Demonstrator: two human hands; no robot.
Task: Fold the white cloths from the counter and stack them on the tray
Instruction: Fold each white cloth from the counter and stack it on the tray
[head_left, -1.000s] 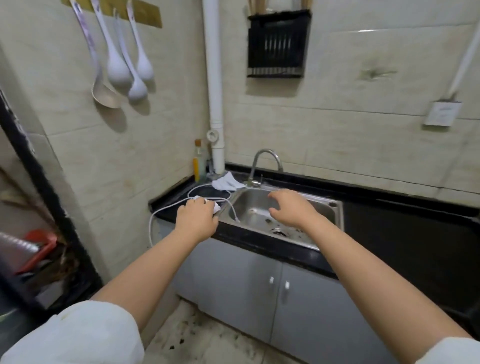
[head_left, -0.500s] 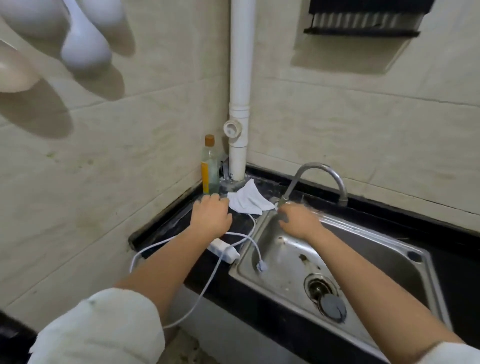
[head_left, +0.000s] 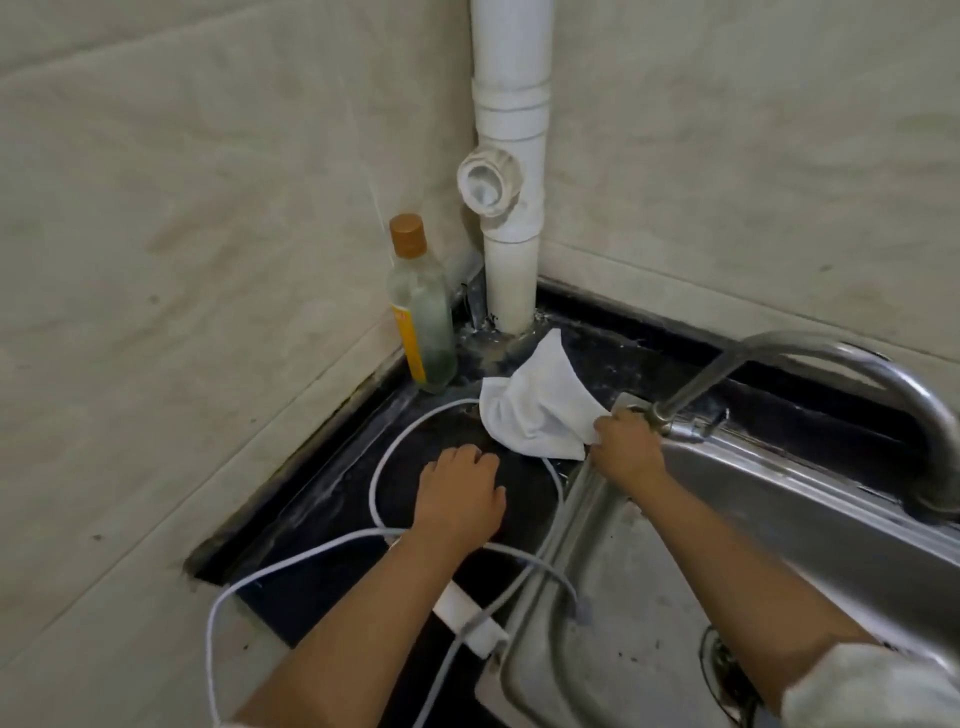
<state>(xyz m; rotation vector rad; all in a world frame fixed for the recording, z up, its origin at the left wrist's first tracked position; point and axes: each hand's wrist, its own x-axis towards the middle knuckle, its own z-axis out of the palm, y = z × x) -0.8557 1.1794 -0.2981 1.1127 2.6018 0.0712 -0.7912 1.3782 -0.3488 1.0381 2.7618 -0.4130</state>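
Note:
A crumpled white cloth (head_left: 535, 410) lies on the black counter (head_left: 322, 499) in the corner, just in front of the white pipe. My right hand (head_left: 626, 448) pinches the cloth's near right edge, over the sink's back left corner. My left hand (head_left: 460, 499) hovers palm down over the counter, left of the cloth, with its fingers loosely curled and nothing in it. No tray is in view.
A glass bottle (head_left: 421, 317) with a brown cap stands against the left wall. A white cable (head_left: 384, 457) loops over the counter, with its adapter (head_left: 470, 621) at the counter's front edge. The steel sink (head_left: 649, 623) and its faucet (head_left: 831, 358) fill the right.
The view has closed in on the corner. My right hand has moved left from the sink rim and taken hold of the cloth. My left hand has drawn back from the bottle.

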